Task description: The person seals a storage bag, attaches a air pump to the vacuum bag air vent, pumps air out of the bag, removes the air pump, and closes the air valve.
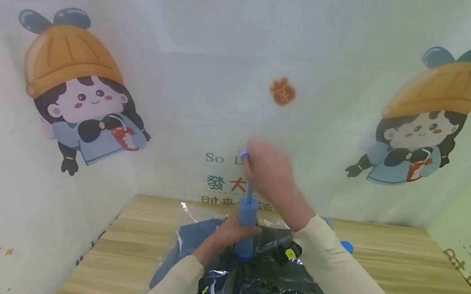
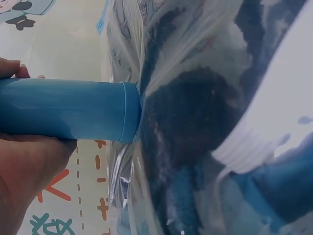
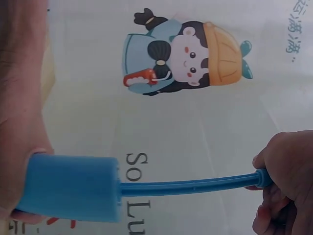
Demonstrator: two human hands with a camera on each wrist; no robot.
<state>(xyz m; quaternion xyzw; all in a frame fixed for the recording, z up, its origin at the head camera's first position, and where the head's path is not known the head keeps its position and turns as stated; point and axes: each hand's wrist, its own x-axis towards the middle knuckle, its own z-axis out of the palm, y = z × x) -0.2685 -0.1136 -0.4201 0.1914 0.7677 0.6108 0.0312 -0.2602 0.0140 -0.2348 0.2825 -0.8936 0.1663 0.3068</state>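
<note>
A blue hand pump (image 1: 248, 210) stands upright on a clear plastic storage bag (image 1: 171, 246) packed with dark and blue clothes. My left hand (image 1: 230, 232) grips the pump's barrel, thumb and fingers wrapped around it. Above it, my right hand (image 1: 268, 169) holds the handle at the top, with the thin plunger rod (image 3: 190, 187) drawn well out of the barrel. In the left wrist view the barrel's base (image 2: 129, 111) presses against the bag's film, and the valve beneath is hidden. Most of the handle is covered by the right fingers.
The bag lies on a wood-grain table (image 1: 146, 218). A blue round cap-like piece (image 1: 347, 246) sits on the table beyond my right forearm. A printed cloth backdrop (image 1: 207, 87) rises behind the table and at both sides.
</note>
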